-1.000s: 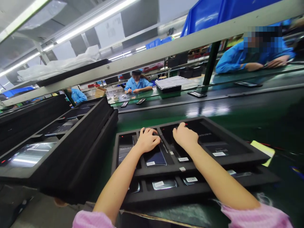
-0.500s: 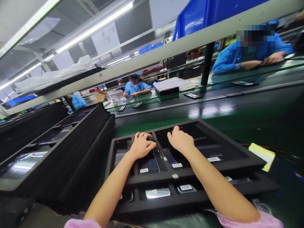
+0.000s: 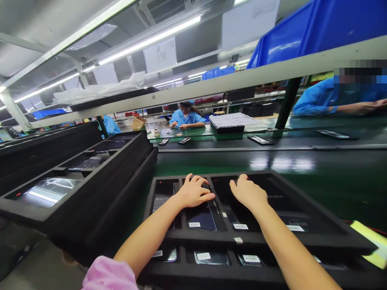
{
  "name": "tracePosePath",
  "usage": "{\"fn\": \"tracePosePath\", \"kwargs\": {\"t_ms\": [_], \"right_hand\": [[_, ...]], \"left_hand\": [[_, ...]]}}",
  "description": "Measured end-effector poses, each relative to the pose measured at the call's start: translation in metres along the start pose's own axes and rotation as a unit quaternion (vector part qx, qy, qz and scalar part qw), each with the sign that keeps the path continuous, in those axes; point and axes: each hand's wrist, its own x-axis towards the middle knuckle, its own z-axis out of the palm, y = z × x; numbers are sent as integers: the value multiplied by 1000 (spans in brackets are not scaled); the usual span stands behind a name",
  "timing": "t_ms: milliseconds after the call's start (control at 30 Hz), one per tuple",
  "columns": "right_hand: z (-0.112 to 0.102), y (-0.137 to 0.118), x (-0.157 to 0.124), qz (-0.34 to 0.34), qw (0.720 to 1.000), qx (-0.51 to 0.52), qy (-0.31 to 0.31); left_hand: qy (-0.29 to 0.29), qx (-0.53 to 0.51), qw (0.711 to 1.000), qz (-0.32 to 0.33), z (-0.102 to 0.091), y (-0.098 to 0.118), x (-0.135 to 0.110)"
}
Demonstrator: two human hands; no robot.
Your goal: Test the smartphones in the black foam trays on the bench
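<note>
A black foam tray (image 3: 193, 237) holds several smartphones side by side in its slots, with white labels near their front ends. My left hand (image 3: 196, 192) lies over the second phone (image 3: 202, 217) from the left, fingers spread and touching its far part. Over the third phone (image 3: 238, 213) is my right hand (image 3: 249, 194), its thumb and forefinger apart at the far end; its other fingers are partly hidden. The leftmost phone (image 3: 165, 198) and the phone (image 3: 290, 209) at the right show lit lettering on dark screens.
Beneath lies a second foam tray (image 3: 181, 278) with more phones. Stacked foam trays (image 3: 121, 181) stand at the left. A yellow paper (image 3: 367, 241) lies right. Beyond run a belt (image 3: 217, 157) with several phones, a metal rail (image 3: 211, 82) and co-workers in blue.
The view has tilted and shifted, so the trays and hands appear lower and farther right. Both hands stay over the same phones. The leftmost screen's lettering looks clearer.
</note>
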Motion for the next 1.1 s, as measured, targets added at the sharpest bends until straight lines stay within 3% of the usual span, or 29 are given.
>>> {"fn": "tracePosePath", "kwargs": {"t_ms": [300,1100], "right_hand": [[0,-1,12,14,1000,-12,-1],[3,2,11,-10,999,-47,-1]], "left_hand": [[-2,33,999,31,2,-9,13],[13,58,998,13,1,-4,6]]}}
